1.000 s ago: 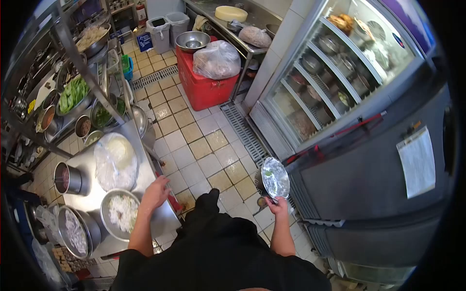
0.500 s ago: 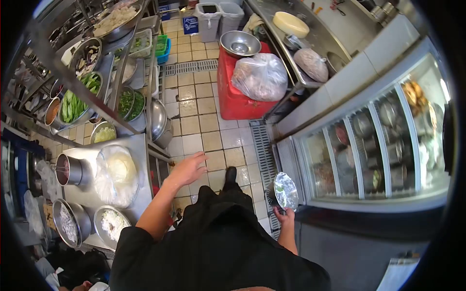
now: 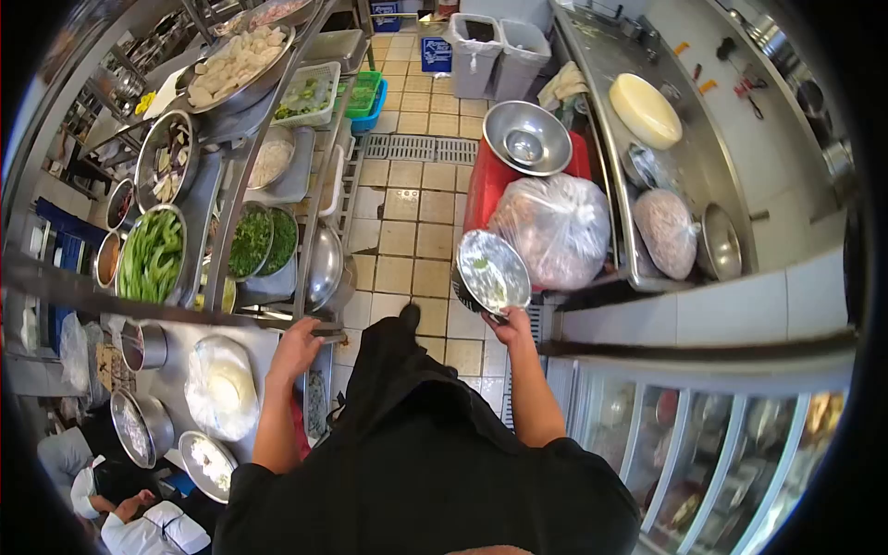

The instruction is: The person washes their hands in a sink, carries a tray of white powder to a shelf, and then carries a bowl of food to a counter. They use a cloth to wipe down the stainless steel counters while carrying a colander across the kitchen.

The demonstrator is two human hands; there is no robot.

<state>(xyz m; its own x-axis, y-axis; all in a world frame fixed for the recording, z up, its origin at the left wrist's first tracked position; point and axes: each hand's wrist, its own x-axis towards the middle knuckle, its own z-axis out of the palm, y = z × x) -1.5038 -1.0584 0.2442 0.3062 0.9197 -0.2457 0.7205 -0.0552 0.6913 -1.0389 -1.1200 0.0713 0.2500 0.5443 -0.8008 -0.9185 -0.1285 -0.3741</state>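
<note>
My right hand (image 3: 511,326) grips the near rim of a round, shiny, foil-like bowl (image 3: 486,261) with dark sides. A few green bits lie inside it. The bowl hangs tilted over the floor, and in this view it overlaps the red bin and the edge of a big clear bag (image 3: 555,231). To the left, my left hand (image 3: 294,351) is at the corner of the steel table (image 3: 176,384), its fingers stretched over the edge and holding nothing. Near it on the table sits a plastic bag with a pale round mass (image 3: 222,388).
Steel racks at left carry bowls of green vegetables (image 3: 153,254) and chopped herbs (image 3: 250,240). Ahead runs a tiled aisle (image 3: 398,231) with a floor drain. A steel bowl (image 3: 527,139) tops the red bin (image 3: 481,190). A glass-door fridge (image 3: 684,444) is at right; another person (image 3: 139,504) is lower left.
My view has turned right and moved forward. The right hand has swung the bowl from beside the fridge to near the red bin. My left hand has come to the table corner.
</note>
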